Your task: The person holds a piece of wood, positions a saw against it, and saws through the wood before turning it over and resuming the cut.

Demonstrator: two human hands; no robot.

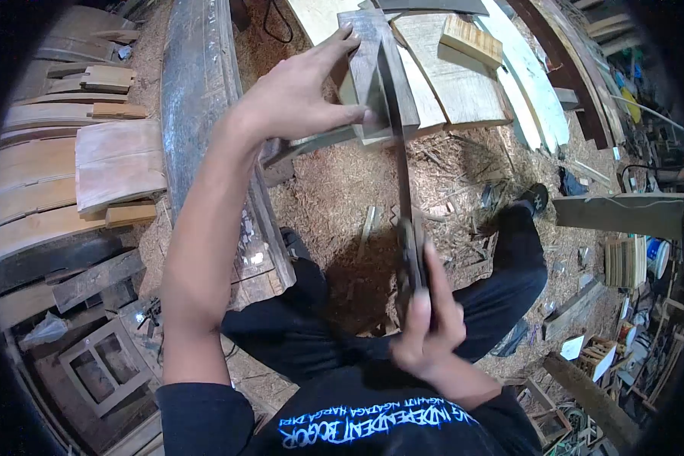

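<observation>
A hand saw [403, 182] with a long narrow dark blade runs up from my right hand [432, 327], whose fingers are wrapped round its handle. The blade's far part lies against a greyish wooden block [366, 53] near the top centre. My left hand [304, 95] presses on the left side of this block, fingers spread, thumb near its lower end. Under and beside the block are pale boards [452, 83].
A long worn beam [197, 99] runs down left of centre. A small wood block [470, 42] rests on the boards. Stacked planks [38, 175] and a small wooden frame [105, 365] are at the left. Shavings [342, 197] cover the floor between my legs.
</observation>
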